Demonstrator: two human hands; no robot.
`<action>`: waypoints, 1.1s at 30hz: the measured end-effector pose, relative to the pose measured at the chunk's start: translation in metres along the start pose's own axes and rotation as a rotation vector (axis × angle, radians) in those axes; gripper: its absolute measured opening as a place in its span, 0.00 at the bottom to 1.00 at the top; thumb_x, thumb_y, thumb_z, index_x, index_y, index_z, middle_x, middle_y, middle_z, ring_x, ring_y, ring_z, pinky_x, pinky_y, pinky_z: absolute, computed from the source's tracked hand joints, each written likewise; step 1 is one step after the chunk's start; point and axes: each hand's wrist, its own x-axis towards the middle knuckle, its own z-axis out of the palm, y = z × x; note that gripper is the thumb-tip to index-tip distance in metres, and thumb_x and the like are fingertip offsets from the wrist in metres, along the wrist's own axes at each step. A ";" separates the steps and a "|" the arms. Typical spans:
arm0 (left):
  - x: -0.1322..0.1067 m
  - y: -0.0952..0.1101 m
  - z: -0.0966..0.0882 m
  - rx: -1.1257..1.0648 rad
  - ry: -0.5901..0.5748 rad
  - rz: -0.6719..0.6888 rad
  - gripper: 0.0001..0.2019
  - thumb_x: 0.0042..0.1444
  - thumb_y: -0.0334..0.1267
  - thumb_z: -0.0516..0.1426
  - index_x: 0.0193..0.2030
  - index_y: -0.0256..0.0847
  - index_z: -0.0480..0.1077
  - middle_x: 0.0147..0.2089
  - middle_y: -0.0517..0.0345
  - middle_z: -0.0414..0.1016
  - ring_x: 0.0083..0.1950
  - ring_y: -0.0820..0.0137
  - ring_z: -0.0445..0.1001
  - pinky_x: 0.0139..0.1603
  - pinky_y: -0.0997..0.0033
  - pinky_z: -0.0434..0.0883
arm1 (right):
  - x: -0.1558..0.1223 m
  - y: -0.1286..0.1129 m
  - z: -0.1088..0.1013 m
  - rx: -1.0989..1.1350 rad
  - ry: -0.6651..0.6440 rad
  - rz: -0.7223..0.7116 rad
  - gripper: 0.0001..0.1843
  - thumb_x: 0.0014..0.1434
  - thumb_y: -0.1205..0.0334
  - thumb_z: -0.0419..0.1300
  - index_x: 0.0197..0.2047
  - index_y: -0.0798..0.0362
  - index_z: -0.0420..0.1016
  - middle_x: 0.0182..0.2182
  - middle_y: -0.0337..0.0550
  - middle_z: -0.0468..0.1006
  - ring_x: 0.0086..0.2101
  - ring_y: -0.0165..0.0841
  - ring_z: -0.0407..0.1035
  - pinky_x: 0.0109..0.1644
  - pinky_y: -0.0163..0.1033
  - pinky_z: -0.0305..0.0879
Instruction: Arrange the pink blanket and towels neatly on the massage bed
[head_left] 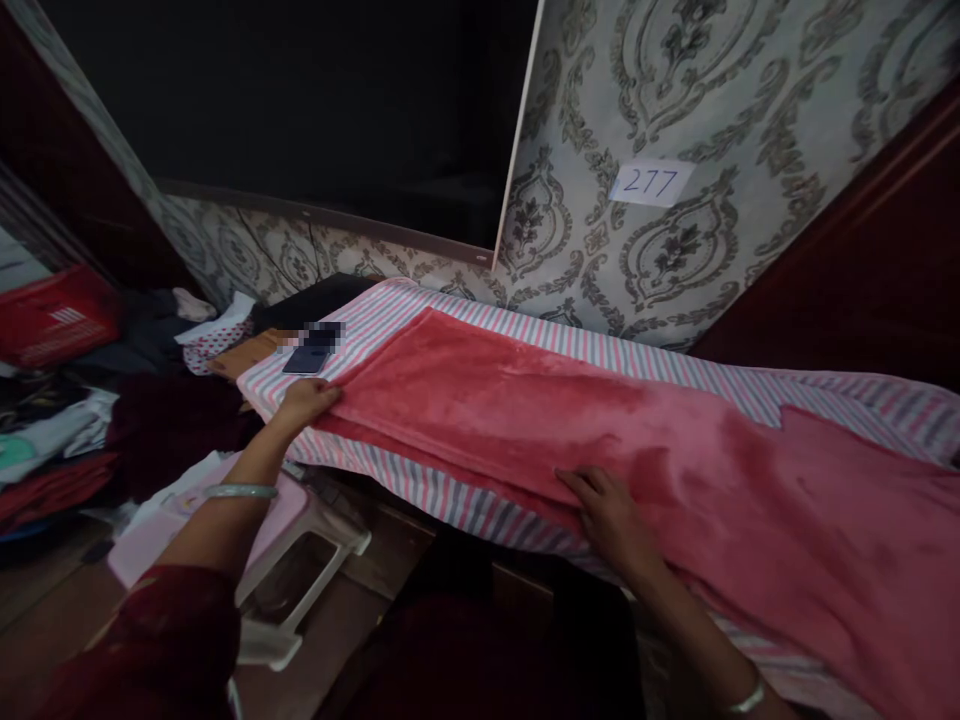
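A pink-red fleece garment (570, 420) lies spread flat on a table covered with a pink, white and grey striped cloth (480, 330). My left hand (306, 400) rests on the garment's far left corner, fingers closed over its edge. My right hand (611, 515) lies on the garment's near edge with its fingers stretched flat on the fleece. Both wrists wear bangles.
A dark phone (306, 358) lies on the cloth's left end. A pile of clothes (90, 420) and a red bag (52, 315) fill the left. A pink-topped white stool (292, 560) stands below the table. A patterned wall with a "277" label (651, 182) rises behind.
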 end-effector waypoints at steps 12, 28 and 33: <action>0.003 0.010 0.003 0.049 -0.026 0.037 0.13 0.49 0.51 0.55 0.31 0.44 0.66 0.31 0.56 0.72 0.38 0.61 0.73 0.37 0.69 0.67 | -0.037 0.002 0.002 -0.033 -0.102 -0.027 0.25 0.68 0.60 0.53 0.67 0.46 0.64 0.58 0.52 0.73 0.55 0.46 0.67 0.57 0.56 0.68; -0.010 0.001 -0.007 0.023 -0.068 0.058 0.06 0.45 0.39 0.57 0.23 0.42 0.64 0.25 0.62 0.66 0.32 0.68 0.69 0.31 0.72 0.63 | -0.046 0.052 0.029 -0.062 0.034 -0.167 0.27 0.61 0.69 0.49 0.58 0.38 0.75 0.46 0.42 0.82 0.44 0.44 0.77 0.47 0.52 0.76; -0.011 0.002 -0.003 0.065 -0.054 0.025 0.05 0.44 0.35 0.58 0.31 0.42 0.68 0.27 0.61 0.69 0.35 0.66 0.72 0.36 0.72 0.66 | -0.047 0.038 0.025 -0.117 0.043 -0.236 0.24 0.63 0.70 0.49 0.56 0.45 0.77 0.47 0.45 0.81 0.45 0.39 0.77 0.47 0.44 0.75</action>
